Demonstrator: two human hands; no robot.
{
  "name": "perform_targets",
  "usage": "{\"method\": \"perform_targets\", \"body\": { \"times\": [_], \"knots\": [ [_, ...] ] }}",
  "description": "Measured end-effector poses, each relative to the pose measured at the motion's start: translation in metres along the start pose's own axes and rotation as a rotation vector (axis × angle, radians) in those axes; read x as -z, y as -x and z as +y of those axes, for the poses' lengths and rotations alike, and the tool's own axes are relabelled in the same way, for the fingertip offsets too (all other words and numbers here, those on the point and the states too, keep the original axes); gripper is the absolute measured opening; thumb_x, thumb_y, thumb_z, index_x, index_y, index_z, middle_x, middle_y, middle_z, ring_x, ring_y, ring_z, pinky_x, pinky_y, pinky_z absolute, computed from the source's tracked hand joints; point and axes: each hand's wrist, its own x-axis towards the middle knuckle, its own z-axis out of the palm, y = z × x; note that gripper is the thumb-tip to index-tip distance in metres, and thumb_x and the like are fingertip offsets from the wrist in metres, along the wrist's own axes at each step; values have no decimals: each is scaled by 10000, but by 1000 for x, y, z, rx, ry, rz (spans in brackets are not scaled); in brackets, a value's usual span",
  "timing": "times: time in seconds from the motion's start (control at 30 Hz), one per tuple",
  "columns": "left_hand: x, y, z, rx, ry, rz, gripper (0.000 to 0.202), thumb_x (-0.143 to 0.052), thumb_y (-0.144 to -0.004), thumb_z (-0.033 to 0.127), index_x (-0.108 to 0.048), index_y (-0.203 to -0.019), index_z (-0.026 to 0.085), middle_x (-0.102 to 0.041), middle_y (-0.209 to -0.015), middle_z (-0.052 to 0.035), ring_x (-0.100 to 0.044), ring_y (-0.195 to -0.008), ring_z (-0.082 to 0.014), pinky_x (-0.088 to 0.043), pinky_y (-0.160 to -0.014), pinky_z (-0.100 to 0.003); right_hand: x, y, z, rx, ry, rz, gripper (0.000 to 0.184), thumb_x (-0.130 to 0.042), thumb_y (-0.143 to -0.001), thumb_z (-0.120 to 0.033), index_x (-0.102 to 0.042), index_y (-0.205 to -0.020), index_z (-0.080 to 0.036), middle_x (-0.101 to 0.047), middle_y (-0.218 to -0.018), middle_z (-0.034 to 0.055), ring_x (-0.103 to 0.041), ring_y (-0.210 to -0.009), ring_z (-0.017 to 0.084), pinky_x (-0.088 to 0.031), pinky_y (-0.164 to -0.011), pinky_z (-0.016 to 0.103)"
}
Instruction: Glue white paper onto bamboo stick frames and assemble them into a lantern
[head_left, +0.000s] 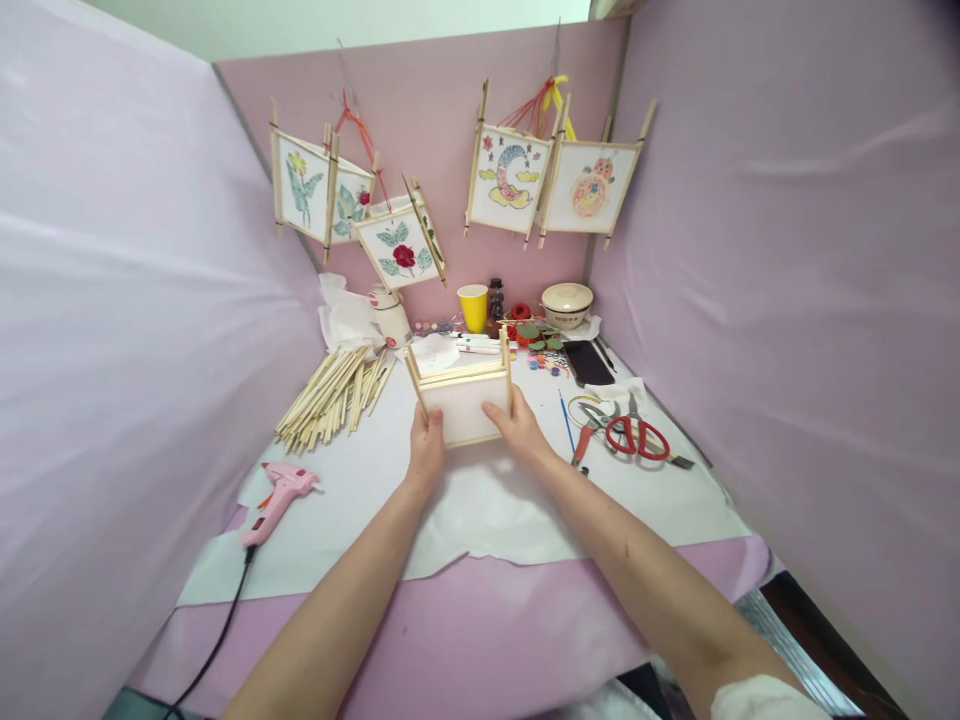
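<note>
Between my two hands is a small lantern frame (469, 408) of thin wooden sticks with plain white panels, tilted so its near panel faces me. My left hand (427, 445) grips its left side, thumb along the stick at the panel's edge. On the opposite side my right hand (519, 425) closes round the frame, its thumb pressed on the white panel. The fingers behind the frame are mostly hidden. Stick ends poke up past the panels at the upper corners.
Left lie a pile of wooden sticks (334, 398) and a corded pink glue gun (279, 500). Right are red-handled scissors (637, 437), pliers (589, 435) and a phone (588, 363). A yellow cup (473, 308) and a lidded bowl (567, 305) stand behind. Painted lanterns (511, 178) hang above.
</note>
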Motion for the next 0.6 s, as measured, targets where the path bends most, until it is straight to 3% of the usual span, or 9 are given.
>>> {"method": "perform_targets", "body": {
  "times": [0.23,0.4,0.6],
  "knots": [
    [-4,7,-12,33,-8,64,616,-497,-846,695,-579,-1166,174,-664,-1130,-114,-622,-1046,-249,-493,-933,-385,-5,11,16,-12,6,57,478,-615,-823,-498,-500,-1183,-205,-642,-1157,82,-600,-1070,232,-458,-940,356],
    [-4,9,-12,72,-8,57,673,-460,-836,737,-606,-1132,150,-673,-1138,-139,-619,-1083,-272,-484,-958,-411,-1,15,14,-36,-11,29,444,-517,-871,-548,-520,-1160,-210,-645,-1136,78,-585,-1091,227,-441,-967,360],
    [-6,3,-6,92,4,30,634,-451,-877,694,-626,-1143,147,-676,-1171,-145,-624,-1103,-277,-468,-994,-430,6,7,9,-70,-14,-2,527,-449,-883,-660,-536,-1166,-224,-638,-1129,84,-556,-1132,243,-431,-998,402]
  ]
}}
